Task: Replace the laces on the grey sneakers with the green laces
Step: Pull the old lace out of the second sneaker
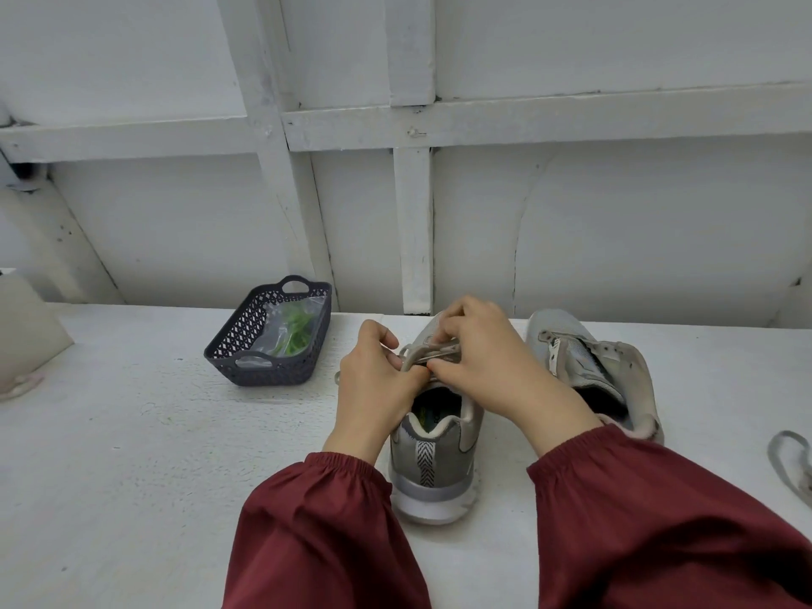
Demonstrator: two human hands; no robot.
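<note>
My left hand (378, 382) and right hand (483, 367) both pinched the flat grey lace (424, 353). It was threaded on the near grey mesh sneaker (433, 470).

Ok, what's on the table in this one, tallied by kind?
Grey sneakers: 2 (laced sneaker, unlaced sneaker)
Grey laces: 2 (threaded lace pinched in the fingers, loose lace)
Dark basket: 1
Clear bag of green laces: 1
Beige object at the left edge, unidentifiable: 1
Total: 7
</note>
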